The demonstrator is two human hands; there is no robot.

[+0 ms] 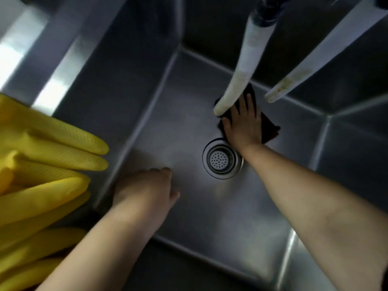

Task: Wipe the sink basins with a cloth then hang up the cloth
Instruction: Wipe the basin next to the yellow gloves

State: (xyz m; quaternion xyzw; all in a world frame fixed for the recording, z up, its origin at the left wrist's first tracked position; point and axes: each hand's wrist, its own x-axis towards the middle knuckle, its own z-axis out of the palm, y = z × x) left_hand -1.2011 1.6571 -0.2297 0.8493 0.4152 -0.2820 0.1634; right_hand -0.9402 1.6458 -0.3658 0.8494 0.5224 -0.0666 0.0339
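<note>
Looking down from the head camera, the steel sink basin fills most of the view, with shiny grey walls going down to a flat floor. The right hand reaches far into the basin and lies flat on a dark cloth, with its fingers straight and spread a little. The cloth is under that palm, on the floor of the basin near the back wall, and its edges stick out past the hand on the right side and at the fingertips. Just in front of the hand and cloth is the round drain, with small holes in its middle; the right wrist passes over its edge. The left hand is well apart from the cloth, on the near left part of the basin floor beside the left wall. Its fingers are curled under and it holds nothing. Two pale hoses hang down from above: the left hose ends right over the cloth, in front of the right hand's fingers, and the right hose ends a bit to the right. Yellow rubber gloves lie over the sink edge on the left, with their fingers pointing toward the basin.
</note>
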